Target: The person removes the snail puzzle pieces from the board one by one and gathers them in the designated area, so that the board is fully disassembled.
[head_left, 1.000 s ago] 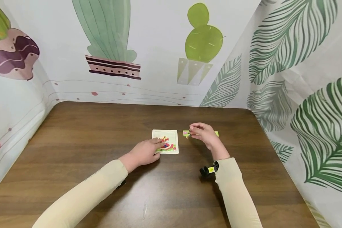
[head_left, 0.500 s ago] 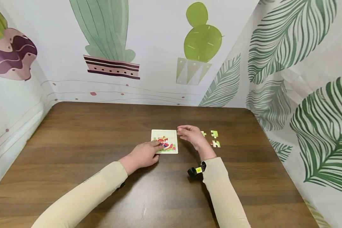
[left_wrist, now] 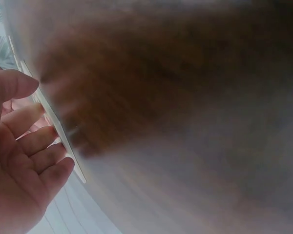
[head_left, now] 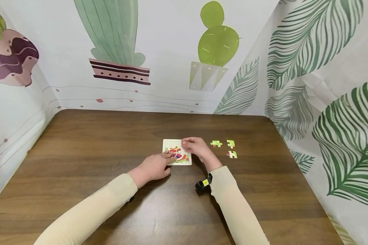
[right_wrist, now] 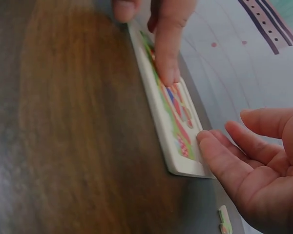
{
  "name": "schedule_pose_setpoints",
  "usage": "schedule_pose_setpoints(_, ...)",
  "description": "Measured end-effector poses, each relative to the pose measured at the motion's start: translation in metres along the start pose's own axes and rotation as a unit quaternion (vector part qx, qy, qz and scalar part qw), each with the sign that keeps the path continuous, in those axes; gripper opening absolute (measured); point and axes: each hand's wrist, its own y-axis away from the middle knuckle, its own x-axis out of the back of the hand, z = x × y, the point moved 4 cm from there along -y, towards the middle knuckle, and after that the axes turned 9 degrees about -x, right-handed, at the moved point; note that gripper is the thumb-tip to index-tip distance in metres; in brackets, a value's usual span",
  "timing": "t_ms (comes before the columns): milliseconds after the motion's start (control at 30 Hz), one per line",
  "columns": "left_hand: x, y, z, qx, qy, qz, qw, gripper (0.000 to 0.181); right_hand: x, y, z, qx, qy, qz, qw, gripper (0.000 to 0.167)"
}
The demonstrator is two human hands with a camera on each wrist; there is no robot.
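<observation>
A square puzzle board (head_left: 186, 164) with a pale frame and a red, blue and green picture lies flat on the table. My left hand (head_left: 152, 167) rests on its left part; in the right wrist view a straight finger (right_wrist: 167, 53) presses the picture. The left wrist view shows the left hand (left_wrist: 27, 141) at the board's edge. My right hand (head_left: 197, 149) is over the board's upper right corner. In the right wrist view the right hand (right_wrist: 254, 165) has bent fingers close to the board's edge; whether a puzzle piece sits between the fingertips is hidden.
Right of the board lie three loose puzzle pieces: a green one (head_left: 216, 143), another green one (head_left: 230, 143) and a paler one (head_left: 232, 154). The right wrist view has a piece (right_wrist: 225, 220) beside the board. A printed cloth (head_left: 168, 51) hangs behind the brown table (head_left: 95, 143).
My right hand has moved left from the loose pieces to the board's upper right corner, uncovering pieces on the table. My left hand has stayed on the board.
</observation>
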Motion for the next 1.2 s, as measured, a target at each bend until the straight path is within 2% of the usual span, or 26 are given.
schedule_pose_setpoints(200,0.000,0.000,-0.001,0.007,0.009,0.000,0.9999,0.049,-0.005,-0.003,0.000,0.006,0.034,-0.005,0.9994,0.035)
schedule_pose_setpoints(433,-0.001,0.000,-0.001,0.006,0.006,0.007,0.9999,0.050,-0.006,-0.003,-0.012,0.000,0.126,0.022,0.9918,0.030)
schedule_pose_setpoints(667,-0.005,-0.001,-0.001,0.015,0.025,-0.006,0.9996,0.054,-0.007,-0.011,-0.015,-0.025,0.108,0.014,0.9938,0.028)
schedule_pose_setpoints(767,-0.003,0.000,0.001,0.016,0.020,-0.006,0.9996,0.054,-0.008,-0.014,-0.018,-0.029,0.121,0.013,0.9921,0.027)
schedule_pose_setpoints(900,0.000,0.002,0.002,0.020,0.019,-0.007,0.9996,0.053,-0.011,-0.016,-0.024,-0.017,0.189,0.014,0.9817,0.025)
schedule_pose_setpoints(1067,0.000,0.000,0.003,0.023,0.024,-0.005,0.9994,0.053,-0.015,-0.016,-0.032,0.000,0.286,0.018,0.9582,0.021)
schedule_pose_setpoints(1200,0.000,0.000,0.002,0.027,0.021,-0.005,0.9994,0.053,-0.015,-0.015,-0.033,-0.003,0.311,0.023,0.9502,0.017)
